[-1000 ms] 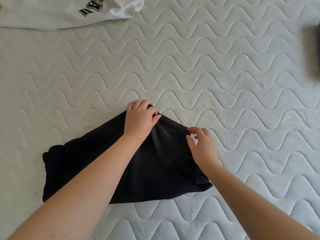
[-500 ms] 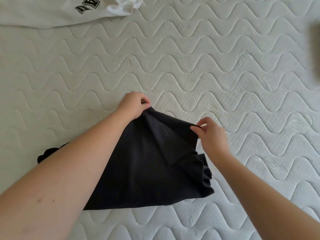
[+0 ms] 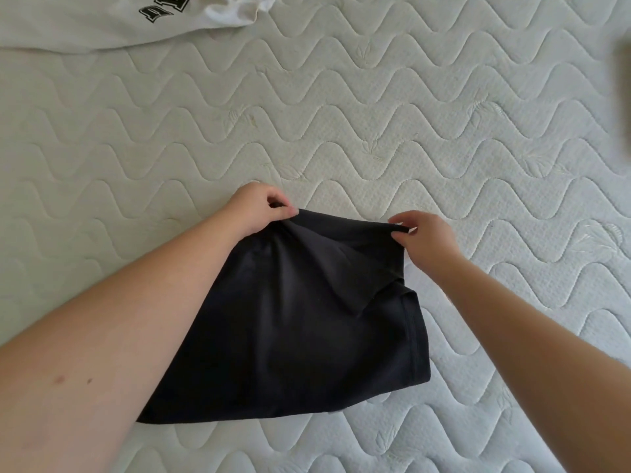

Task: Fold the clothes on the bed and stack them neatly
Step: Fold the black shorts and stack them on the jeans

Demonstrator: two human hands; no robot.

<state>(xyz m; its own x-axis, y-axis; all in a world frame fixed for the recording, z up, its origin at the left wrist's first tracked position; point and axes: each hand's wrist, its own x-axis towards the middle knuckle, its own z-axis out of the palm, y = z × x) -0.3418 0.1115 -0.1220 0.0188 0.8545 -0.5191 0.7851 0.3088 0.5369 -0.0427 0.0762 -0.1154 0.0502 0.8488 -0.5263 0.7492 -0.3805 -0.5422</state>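
Black jersey hangs between our two hands: the left hand (image 3: 259,208) pinches one far corner of the black garment (image 3: 290,322) and the right hand (image 3: 421,235) pinches the other, so the top edge is drawn fairly straight while the near part rests on the quilted mattress (image 3: 444,131). We hold it up this way, we judge, to square the fold before laying it flat. Our white printed shirt (image 3: 102,22) lies well apart at the far left, seemingly unfolded.
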